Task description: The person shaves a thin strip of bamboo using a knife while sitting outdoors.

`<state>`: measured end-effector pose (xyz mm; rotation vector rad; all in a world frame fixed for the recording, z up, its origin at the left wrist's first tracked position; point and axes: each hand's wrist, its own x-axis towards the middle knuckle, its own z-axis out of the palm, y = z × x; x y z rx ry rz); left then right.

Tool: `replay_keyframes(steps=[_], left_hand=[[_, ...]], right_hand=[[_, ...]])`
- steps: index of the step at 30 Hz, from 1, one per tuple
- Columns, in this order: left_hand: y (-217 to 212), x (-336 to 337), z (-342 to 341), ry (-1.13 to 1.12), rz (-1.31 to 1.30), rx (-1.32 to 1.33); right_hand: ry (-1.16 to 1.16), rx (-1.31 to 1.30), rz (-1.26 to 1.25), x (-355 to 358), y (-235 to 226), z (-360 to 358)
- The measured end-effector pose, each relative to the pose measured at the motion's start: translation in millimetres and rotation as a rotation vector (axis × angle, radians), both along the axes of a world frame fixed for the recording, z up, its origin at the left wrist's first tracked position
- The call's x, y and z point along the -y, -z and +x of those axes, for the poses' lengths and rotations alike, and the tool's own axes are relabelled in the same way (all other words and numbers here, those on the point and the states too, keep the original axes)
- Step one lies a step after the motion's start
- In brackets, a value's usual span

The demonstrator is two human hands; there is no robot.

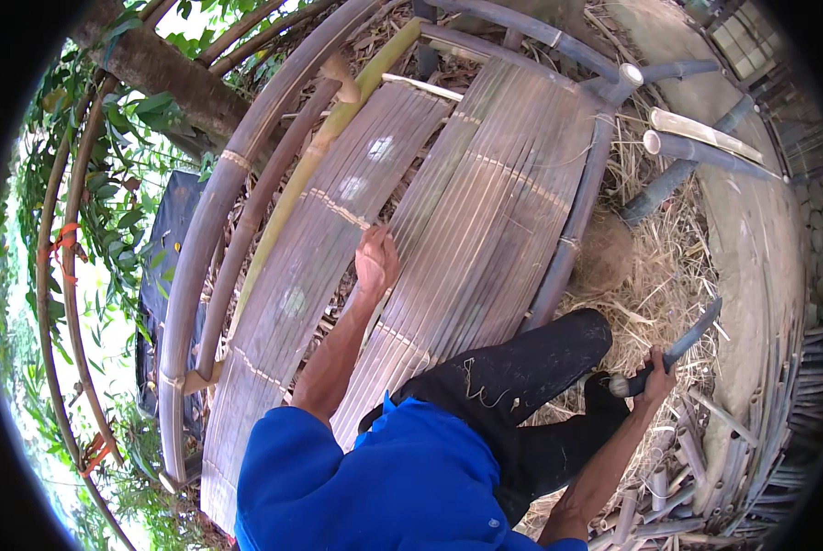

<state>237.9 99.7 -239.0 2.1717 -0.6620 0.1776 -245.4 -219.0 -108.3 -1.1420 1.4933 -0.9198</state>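
Note:
My left hand (375,261) reaches forward and rests on a mat of tied bamboo slats (485,211), fingers curled at the gap between it and a second slat mat (310,266). My right hand (657,379) is out to the right, closed around the dark handle of a long-bladed knife (682,347) whose blade points up and right over the straw. My knee in black trousers (558,344) leans on the edge of the mats. I wear a blue shirt.
Curved bamboo poles (211,211) frame the mats on the left and top. Dry straw (659,275) covers the ground at right, with cut bamboo pieces (677,468) below and several loose poles (696,147) above. A tree trunk (173,78) and leaves stand at upper left.

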Motion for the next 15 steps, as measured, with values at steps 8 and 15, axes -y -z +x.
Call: replay_keyframes(steps=[8, 15], left_hand=[[-32.5, -90.9, -41.9, -0.123, 0.037, -0.042], [-56.8, -151.0, -36.8, -0.275, 0.257, 0.038]], right_hand=[[0.007, -0.006, -0.006, 2.6, 7.3, -2.8], [-0.037, -0.019, 0.006, 5.6, 8.4, 5.7]])
